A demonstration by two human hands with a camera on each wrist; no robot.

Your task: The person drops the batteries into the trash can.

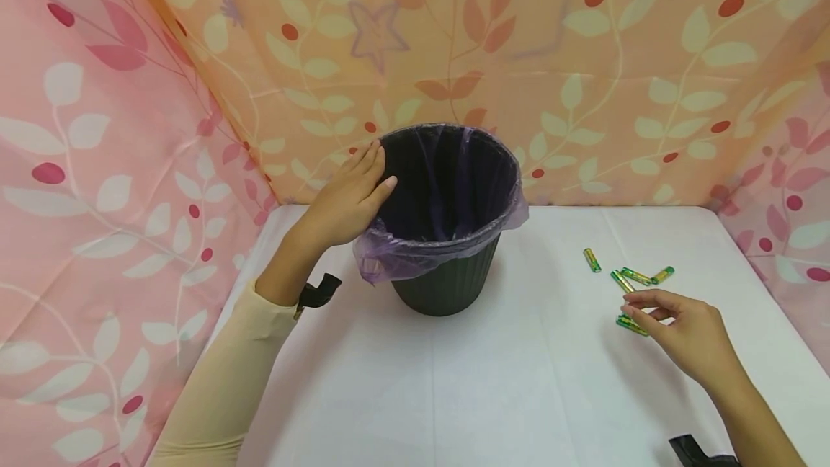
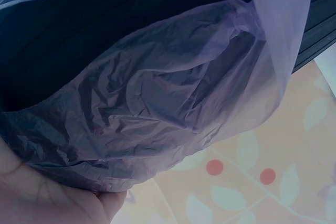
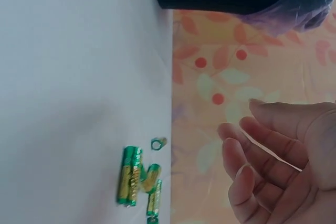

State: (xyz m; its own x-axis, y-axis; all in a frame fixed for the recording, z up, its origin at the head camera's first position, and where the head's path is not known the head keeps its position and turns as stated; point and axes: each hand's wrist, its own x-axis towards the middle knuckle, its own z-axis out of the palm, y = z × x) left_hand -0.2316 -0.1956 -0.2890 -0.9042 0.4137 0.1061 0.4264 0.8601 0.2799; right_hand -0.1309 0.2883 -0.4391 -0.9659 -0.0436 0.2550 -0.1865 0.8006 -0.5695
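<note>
A dark ribbed trash bin stands upright, lined with a thin purple plastic bag folded over its rim. My left hand rests on the bin's left rim, fingers straight and thumb at the opening's edge; in the left wrist view its palm lies against the crinkled bag. Over several green and gold batteries hovers my right hand, thumb and forefinger apart. The right wrist view shows loosely bent fingers holding nothing. Batteries lie on the cloth below, beside the hand.
A white cloth covers the table. One battery lies a little apart, nearer the bin. Floral curtains hang behind and at both sides, close to the table's edges. Black straps are on the wrists.
</note>
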